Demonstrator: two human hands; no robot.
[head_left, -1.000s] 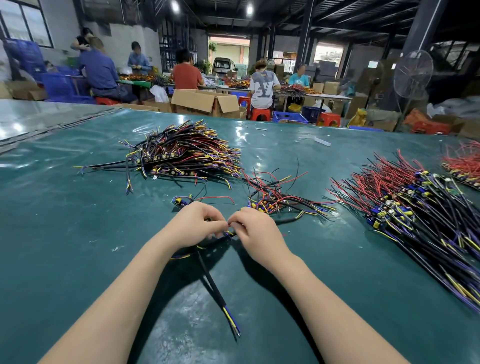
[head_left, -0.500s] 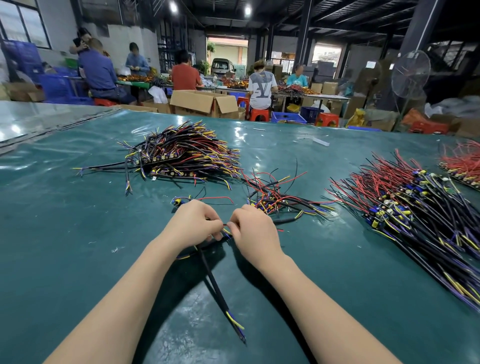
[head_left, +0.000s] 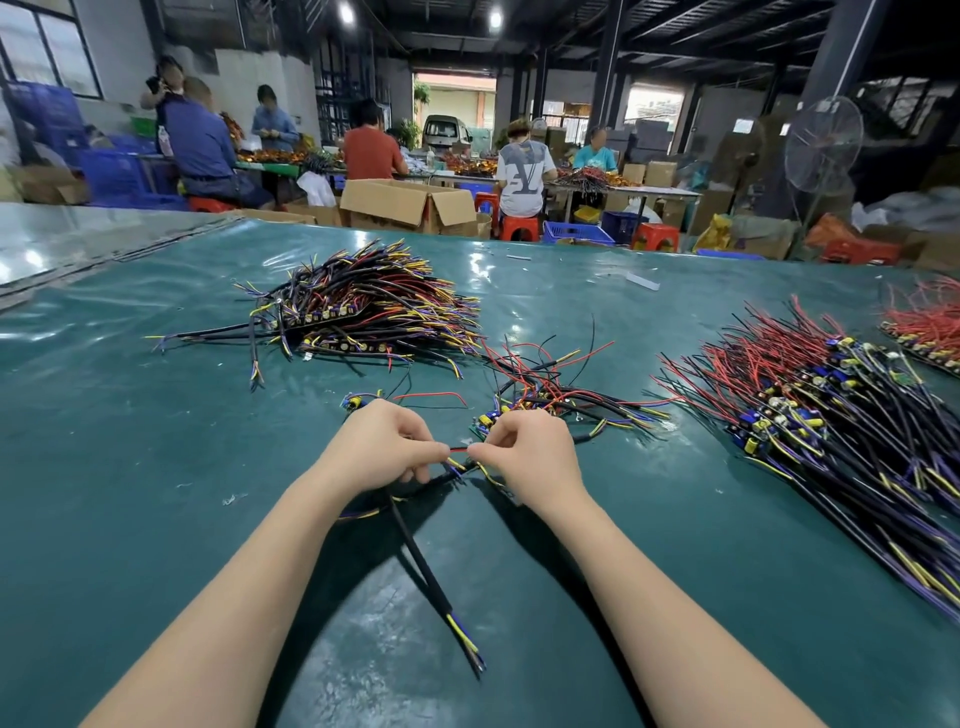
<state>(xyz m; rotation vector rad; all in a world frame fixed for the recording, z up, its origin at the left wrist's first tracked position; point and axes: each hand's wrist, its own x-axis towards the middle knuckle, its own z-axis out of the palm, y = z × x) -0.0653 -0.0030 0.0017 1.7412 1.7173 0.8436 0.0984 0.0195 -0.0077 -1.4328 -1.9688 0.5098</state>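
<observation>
My left hand (head_left: 382, 447) and my right hand (head_left: 530, 452) meet over the green table (head_left: 130, 467). Both pinch a short red wire (head_left: 458, 448) stretched between their fingertips. Below the fingers, thin yellow and purple wire ends (head_left: 460, 467) stick out. My left hand also holds a black cable (head_left: 423, 566) that runs toward me and ends in bare yellow and purple leads (head_left: 467, 642). What lies under my palms is hidden.
A heap of black, red and yellow wire assemblies (head_left: 363, 306) lies at the far centre-left. A small loose bunch (head_left: 561, 395) sits just beyond my right hand. A large pile with red wires and small boards (head_left: 810, 410) fills the right. People work at tables behind.
My hands have drawn slightly apart, and a short red wire now shows between the fingertips. The black cable's free end has swung a little toward the right.
</observation>
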